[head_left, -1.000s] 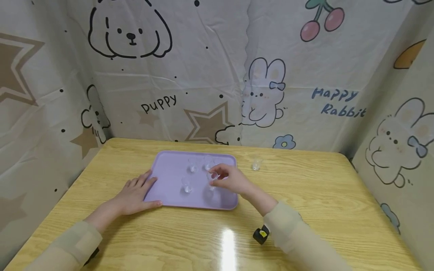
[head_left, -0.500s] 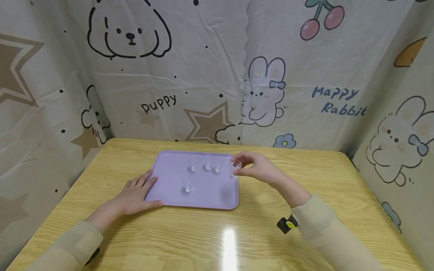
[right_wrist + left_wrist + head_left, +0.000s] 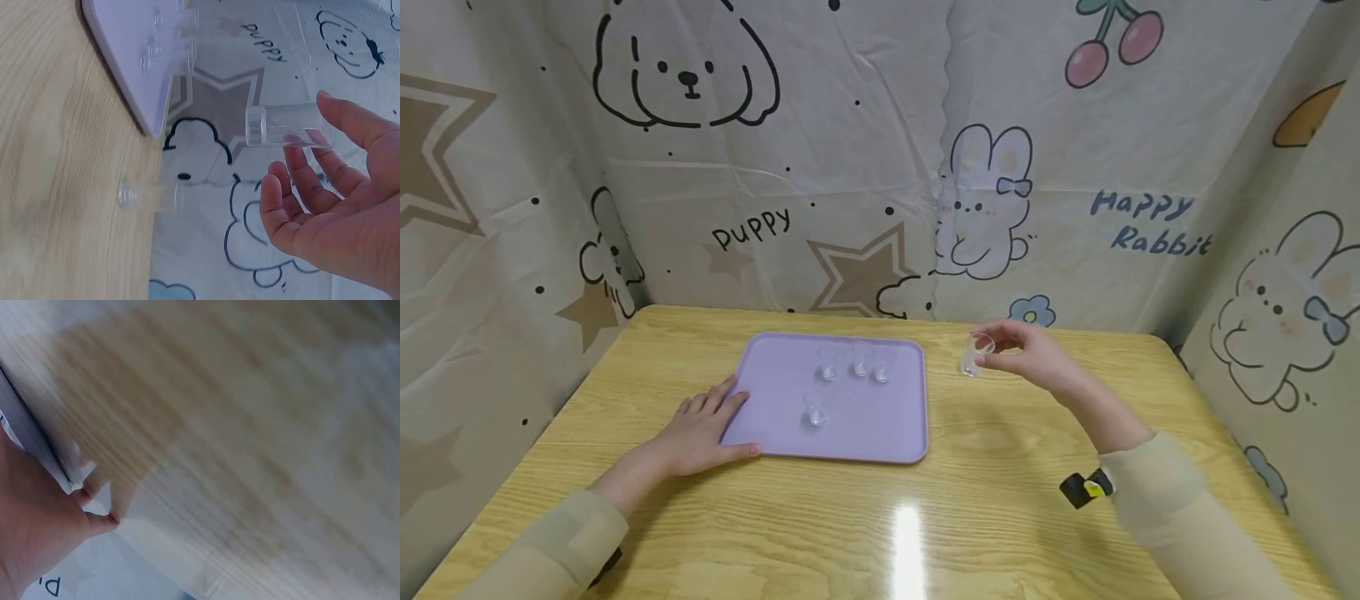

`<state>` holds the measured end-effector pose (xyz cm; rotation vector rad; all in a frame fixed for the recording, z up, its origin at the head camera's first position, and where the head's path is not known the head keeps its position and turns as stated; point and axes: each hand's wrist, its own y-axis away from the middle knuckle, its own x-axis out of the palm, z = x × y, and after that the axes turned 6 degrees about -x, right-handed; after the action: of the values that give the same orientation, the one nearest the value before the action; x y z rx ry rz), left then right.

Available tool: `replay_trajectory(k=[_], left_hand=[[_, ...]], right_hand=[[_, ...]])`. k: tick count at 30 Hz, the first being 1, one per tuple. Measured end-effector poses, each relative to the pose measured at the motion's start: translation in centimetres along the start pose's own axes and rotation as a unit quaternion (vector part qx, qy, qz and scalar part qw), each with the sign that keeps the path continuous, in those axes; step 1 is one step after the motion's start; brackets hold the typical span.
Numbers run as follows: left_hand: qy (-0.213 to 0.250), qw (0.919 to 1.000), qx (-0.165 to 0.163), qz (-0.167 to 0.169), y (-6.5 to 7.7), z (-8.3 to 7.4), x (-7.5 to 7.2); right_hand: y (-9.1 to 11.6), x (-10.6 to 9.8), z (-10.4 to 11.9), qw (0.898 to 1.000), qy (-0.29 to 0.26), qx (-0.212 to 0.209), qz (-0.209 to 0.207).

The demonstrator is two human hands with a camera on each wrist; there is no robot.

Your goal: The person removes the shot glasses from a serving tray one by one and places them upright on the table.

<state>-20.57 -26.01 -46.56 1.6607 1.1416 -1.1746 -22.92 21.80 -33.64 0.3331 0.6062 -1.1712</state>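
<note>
The right hand [image 3: 1033, 358], at the far part of the table beyond the tray's right edge, pinches a small, clear, straight-sided cup [image 3: 287, 125] between thumb and fingers near its mouth. The right wrist view shows this cup held clear of the table, its thick base away from the palm, while a second small clear cup [image 3: 150, 195] stands on the light yellow wood-grain table [image 3: 820, 525] just beside it. In the head view these two overlap. The left hand [image 3: 700, 429] lies with its fingers spread and fairly straight on the left edge of a flat, rectangular, pale purple tray [image 3: 767, 375] with rounded corners, its thumb at the near left corner. Four more small clear cups stand upright on the tray: a left rear cup [image 3: 828, 368], a middle rear cup [image 3: 861, 365] and a right rear cup [image 3: 881, 372], the last two close together, and a nearer cup [image 3: 816, 414] in front of them. Pale beige sleeves [image 3: 1157, 475] cover both forearms. Behind the table hangs an off-white printed cloth [image 3: 850, 150] with a puppy, rabbits, stars and cherries.
</note>
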Motion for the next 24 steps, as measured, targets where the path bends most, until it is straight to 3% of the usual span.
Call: replay_trajectory(k=[11,19,24], left_hand=[[-0.003,1.0,0.003,-0.002,0.1,-0.2,-0.3],[0.003,0.9995,0.017,-0.025,0.4,-0.5,-0.4],[-0.003,0.9999,0.006,-0.013,0.2,-0.2,-0.1]], right_hand=[[0.8,-2.0,-4.0,0.997,0.02,0.053,-0.044],[0.1,-1.5,-7.6,0.992,0.043,0.056,-0.103],[-0.3,-0.8,-9.5,0.99,0.042,0.054,-0.122]])
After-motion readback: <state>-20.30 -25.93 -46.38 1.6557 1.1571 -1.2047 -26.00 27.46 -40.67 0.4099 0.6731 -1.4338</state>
